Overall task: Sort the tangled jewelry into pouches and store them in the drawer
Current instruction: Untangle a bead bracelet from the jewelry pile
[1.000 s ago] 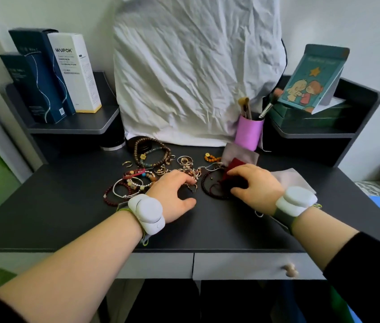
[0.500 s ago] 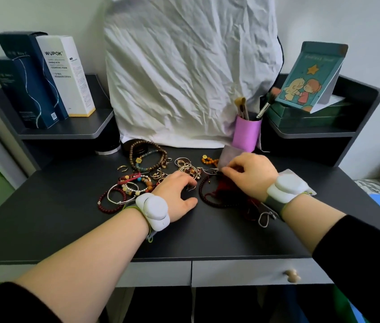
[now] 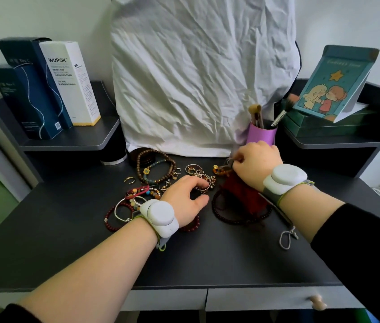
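Head view, jewelry pile (image 3: 161,180) at frame centre on dark desk (image 3: 67,241), left hand (image 3: 184,197) resting loose-fingered on rings, right hand (image 3: 254,164) pinching something small — unclear what — above red pouch (image 3: 240,194), drawer (image 3: 277,299) closed at bottom right.

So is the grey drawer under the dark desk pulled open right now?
No, the grey drawer with its small round knob sits flush with the front edge under the dark desk.
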Action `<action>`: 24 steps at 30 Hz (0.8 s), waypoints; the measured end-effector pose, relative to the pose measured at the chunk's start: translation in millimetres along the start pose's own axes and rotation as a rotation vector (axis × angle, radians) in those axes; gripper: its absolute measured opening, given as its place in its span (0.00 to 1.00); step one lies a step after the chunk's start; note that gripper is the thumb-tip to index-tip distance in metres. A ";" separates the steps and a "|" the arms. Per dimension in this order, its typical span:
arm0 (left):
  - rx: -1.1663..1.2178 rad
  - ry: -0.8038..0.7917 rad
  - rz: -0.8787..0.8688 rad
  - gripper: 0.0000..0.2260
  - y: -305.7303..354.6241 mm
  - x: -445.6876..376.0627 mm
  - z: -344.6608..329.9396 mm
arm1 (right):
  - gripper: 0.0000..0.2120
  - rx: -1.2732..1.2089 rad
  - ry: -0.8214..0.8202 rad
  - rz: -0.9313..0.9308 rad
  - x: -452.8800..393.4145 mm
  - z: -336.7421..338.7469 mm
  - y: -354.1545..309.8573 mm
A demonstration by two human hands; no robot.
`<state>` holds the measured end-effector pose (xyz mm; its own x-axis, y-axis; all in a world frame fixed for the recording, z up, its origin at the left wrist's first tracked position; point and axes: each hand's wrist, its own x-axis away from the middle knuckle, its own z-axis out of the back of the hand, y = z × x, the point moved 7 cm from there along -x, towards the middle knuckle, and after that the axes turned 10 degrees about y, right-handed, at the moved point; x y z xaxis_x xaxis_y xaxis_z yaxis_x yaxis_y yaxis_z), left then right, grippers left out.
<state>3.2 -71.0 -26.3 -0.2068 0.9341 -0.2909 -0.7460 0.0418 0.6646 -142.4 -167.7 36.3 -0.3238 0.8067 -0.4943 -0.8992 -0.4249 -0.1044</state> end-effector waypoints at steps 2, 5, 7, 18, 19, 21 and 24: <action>0.052 0.028 0.026 0.15 1.1 -3.3 5.1 | 0.09 -0.104 0.024 -0.056 -7.1 13.2 -1.2; 0.174 0.081 0.028 0.20 9.1 -9.7 16.1 | 0.06 -0.390 -0.004 -0.174 -13.2 27.8 -4.6; 0.211 0.121 0.017 0.25 13.6 -14.1 26.9 | 0.06 -0.597 -0.055 -0.222 -14.7 32.8 -12.3; 0.139 0.317 -0.096 0.14 19.9 -11.9 75.7 | 0.06 -1.234 -0.295 -0.256 -2.4 19.6 -71.3; 0.131 0.337 -0.074 0.12 16.3 -10.4 80.3 | 0.06 -1.276 -0.295 -0.285 -1.3 16.7 -74.7; 0.106 0.370 -0.024 0.08 6.6 -6.9 92.2 | 0.07 -1.267 -0.288 -0.316 1.5 8.3 -82.2; 0.080 0.390 -0.003 0.04 -4.4 -3.2 110.1 | 0.07 -1.022 -0.279 -0.256 10.5 -6.7 -90.0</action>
<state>76.8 -35.2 47.5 -0.4413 0.7300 -0.5219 -0.6982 0.0860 0.7107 -62.9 -123.8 34.7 -0.3337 0.9297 -0.1560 -0.3214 -0.2677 -0.9083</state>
